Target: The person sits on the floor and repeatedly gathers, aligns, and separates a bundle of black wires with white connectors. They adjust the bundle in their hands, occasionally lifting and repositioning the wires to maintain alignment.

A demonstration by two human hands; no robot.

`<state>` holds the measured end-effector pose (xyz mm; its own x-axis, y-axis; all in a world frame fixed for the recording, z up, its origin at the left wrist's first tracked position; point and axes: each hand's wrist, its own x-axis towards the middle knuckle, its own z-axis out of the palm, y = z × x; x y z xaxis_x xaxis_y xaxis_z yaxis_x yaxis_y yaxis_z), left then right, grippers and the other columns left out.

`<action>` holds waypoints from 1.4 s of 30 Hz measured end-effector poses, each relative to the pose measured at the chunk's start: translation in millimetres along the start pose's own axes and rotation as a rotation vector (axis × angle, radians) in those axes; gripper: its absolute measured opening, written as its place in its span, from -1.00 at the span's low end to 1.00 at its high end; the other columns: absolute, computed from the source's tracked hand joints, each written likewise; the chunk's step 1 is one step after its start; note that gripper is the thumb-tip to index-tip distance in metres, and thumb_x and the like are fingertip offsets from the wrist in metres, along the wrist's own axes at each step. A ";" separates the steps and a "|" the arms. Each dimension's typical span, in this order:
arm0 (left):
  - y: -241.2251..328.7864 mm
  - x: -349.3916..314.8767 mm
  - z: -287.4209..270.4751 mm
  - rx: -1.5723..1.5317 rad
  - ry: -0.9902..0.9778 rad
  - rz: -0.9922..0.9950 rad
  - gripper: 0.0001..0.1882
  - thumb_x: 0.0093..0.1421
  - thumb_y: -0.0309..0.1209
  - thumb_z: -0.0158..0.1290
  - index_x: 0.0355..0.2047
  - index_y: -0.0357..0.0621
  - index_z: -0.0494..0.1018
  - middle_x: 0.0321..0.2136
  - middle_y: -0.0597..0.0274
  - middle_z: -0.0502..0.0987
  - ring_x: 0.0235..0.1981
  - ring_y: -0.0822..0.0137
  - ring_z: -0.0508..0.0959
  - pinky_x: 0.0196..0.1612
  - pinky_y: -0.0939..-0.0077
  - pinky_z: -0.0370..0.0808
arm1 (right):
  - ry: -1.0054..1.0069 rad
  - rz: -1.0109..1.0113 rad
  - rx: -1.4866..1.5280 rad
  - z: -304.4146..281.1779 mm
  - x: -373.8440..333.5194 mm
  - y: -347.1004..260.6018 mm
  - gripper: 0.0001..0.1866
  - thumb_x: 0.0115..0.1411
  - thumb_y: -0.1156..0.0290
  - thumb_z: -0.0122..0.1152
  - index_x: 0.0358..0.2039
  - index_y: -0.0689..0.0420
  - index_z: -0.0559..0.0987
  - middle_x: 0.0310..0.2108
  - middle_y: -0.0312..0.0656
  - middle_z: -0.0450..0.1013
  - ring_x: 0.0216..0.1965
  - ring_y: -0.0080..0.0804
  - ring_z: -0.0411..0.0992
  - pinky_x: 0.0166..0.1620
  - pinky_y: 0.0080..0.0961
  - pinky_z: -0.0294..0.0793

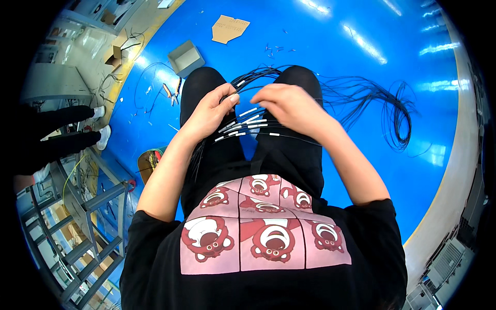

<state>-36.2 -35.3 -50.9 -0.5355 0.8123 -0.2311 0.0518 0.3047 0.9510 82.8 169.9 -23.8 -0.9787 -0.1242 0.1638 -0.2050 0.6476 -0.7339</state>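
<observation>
- Black wires (268, 77) with white sleeved ends (247, 124) lie across the lap, and both hands work them there.
- The left hand (211, 111) has its fingers curled together, thumb and fingertips pinched on a few strands at the near end of the bundle.
- The right hand (289, 106) sits just beside the left, knuckles up, fingers bent down onto the same strands; whether they clamp or only press I cannot tell.
- The white ends fan out below both hands, over the black trousers (305, 155).
- From the hands the wires run away over the knees and loop in a loose tangle (392, 116) on the blue floor (310, 31), to the right of the lap.
- Beyond the left knee stands a small grey box (186, 58), open at the top.
- Farther from the lap, past the box, lies a piece of brown cardboard (230, 28).
- Left of the lap stands a grey metal frame (88, 206).
- Another person's legs and white shoes (102, 124) show farther left.
</observation>
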 end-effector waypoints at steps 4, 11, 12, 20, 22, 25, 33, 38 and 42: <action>11.4 -0.1 2.6 -0.056 -0.030 -0.026 -0.79 0.38 -0.33 -0.11 -0.19 -0.23 0.39 -0.42 0.37 0.39 -0.57 0.64 0.31 -0.51 0.71 0.35 | -0.321 0.250 -0.025 10.1 19.5 5.7 -0.81 0.20 0.36 0.10 -0.29 0.18 0.58 -0.35 -0.04 0.52 -0.23 -0.12 0.50 -0.14 -0.27 0.45; 2.2 0.3 4.3 0.079 0.060 0.101 -0.81 0.36 -0.34 -0.08 -0.13 -0.15 0.40 -0.55 0.47 0.31 -0.57 0.64 0.24 -0.53 0.72 0.22 | -0.409 0.273 0.050 26.5 35.4 17.8 -0.80 0.21 0.32 0.07 -0.36 0.18 0.57 -0.45 -0.15 0.51 -0.34 -0.27 0.49 -0.21 -0.37 0.43; 1.3 0.6 5.0 0.090 0.085 0.109 -0.82 0.35 -0.34 -0.08 -0.13 -0.14 0.40 -0.56 0.47 0.30 -0.57 0.63 0.24 -0.52 0.72 0.22 | -0.387 0.278 0.054 29.2 37.5 16.9 -0.79 0.21 0.32 0.07 -0.36 0.19 0.57 -0.46 -0.15 0.51 -0.34 -0.27 0.49 -0.21 -0.37 0.43; -0.8 4.5 5.3 -0.011 0.109 0.079 -0.79 0.33 -0.37 -0.08 -0.09 -0.16 0.42 -0.48 0.44 0.38 -0.52 0.64 0.27 -0.47 0.70 0.25 | -0.638 0.440 0.496 43.4 60.0 16.0 -0.78 0.01 0.30 0.31 -0.48 0.23 0.64 -0.44 -0.15 0.56 -0.35 -0.37 0.50 -0.21 -0.43 0.44; -1.1 4.7 4.8 -0.001 0.109 0.069 -0.78 0.33 -0.38 -0.08 -0.08 -0.16 0.41 -0.49 0.45 0.37 -0.52 0.64 0.27 -0.48 0.70 0.24 | -0.646 0.477 0.505 42.2 62.1 12.4 -0.81 -0.02 0.34 0.33 -0.48 0.23 0.62 -0.47 -0.22 0.53 -0.38 -0.46 0.46 -0.24 -0.51 0.40; -2.5 4.7 4.3 0.041 0.108 0.049 -0.78 0.33 -0.38 -0.09 -0.07 -0.16 0.41 -0.52 0.45 0.35 -0.54 0.63 0.26 -0.50 0.70 0.23 | -0.645 0.476 0.514 42.3 63.2 7.5 -0.82 -0.04 0.36 0.30 -0.49 0.20 0.58 -0.53 -0.31 0.48 -0.42 -0.55 0.41 -0.32 -0.57 0.35; -2.9 0.7 4.0 0.033 0.099 0.053 -0.78 0.35 -0.38 -0.10 -0.05 -0.13 0.40 -0.53 0.46 0.31 -0.57 0.64 0.22 -0.53 0.70 0.22 | -0.728 0.396 0.188 22.9 61.7 10.1 -0.79 -0.09 0.35 0.24 -0.46 0.21 0.62 -0.58 -0.27 0.48 -0.48 -0.51 0.41 -0.39 -0.50 0.36; -2.1 1.8 8.6 0.015 0.083 0.057 -0.77 0.36 -0.38 -0.10 -0.03 -0.12 0.40 -0.50 0.46 0.31 -0.56 0.64 0.21 -0.53 0.71 0.21 | -0.681 0.454 0.241 -0.6 49.1 20.3 -0.80 -0.05 0.36 0.24 -0.45 0.23 0.61 -0.56 -0.30 0.48 -0.50 -0.59 0.38 -0.42 -0.55 0.32; 9.5 1.3 10.3 0.078 0.043 0.023 -0.73 0.28 -0.43 -0.02 -0.03 -0.23 0.35 -0.25 0.06 0.51 -0.21 0.30 0.51 -0.11 0.43 0.41 | -0.629 0.512 0.343 -0.8 45.5 29.5 -0.83 -0.02 0.38 0.22 -0.46 0.22 0.59 -0.57 -0.36 0.44 -0.50 -0.65 0.33 -0.42 -0.60 0.29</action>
<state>-27.7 -26.2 -44.3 -0.5686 0.7982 -0.1987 0.1292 0.3253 0.9367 32.2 184.0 -37.5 -0.7576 -0.3367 -0.5591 0.3672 0.4882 -0.7917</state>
